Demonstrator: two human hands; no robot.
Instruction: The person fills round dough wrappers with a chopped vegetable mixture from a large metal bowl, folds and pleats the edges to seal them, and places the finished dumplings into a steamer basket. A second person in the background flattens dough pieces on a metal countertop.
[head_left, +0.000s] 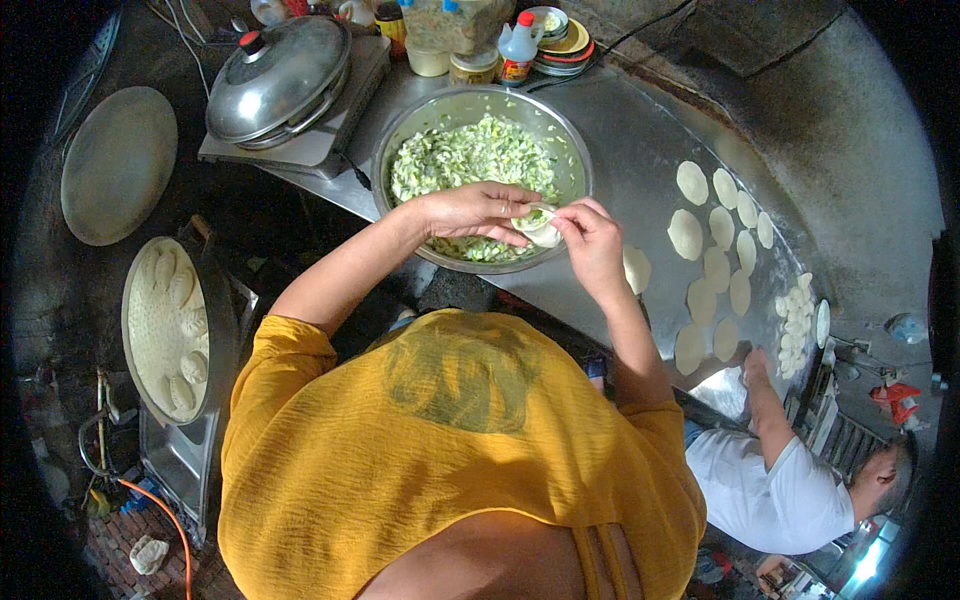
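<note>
A dough wrapper with chopped green filling (541, 228) is between my two hands, over a large steel bowl (583, 161) of chopped vegetable filling (472, 154). My left hand (480, 212) supports the wrapper from its left side, a ring on one finger. On the right, my right hand (589, 232) pinches the wrapper's edge between thumb and fingertips. The wrapper is partly folded, and filling shows at its top. Right of the bowl, a flat round wrapper (637, 270) lies on the metal table, partly hidden by my right wrist.
Several dough rounds (685, 235) and small dough pieces (795, 322) lie on the table's right side, near a co-worker in white (772, 487). At left stands a steamer tray (202, 360) with pleated dumplings. A lidded pan (281, 82), a bottle (519, 49) and stacked dishes (566, 52) stand behind.
</note>
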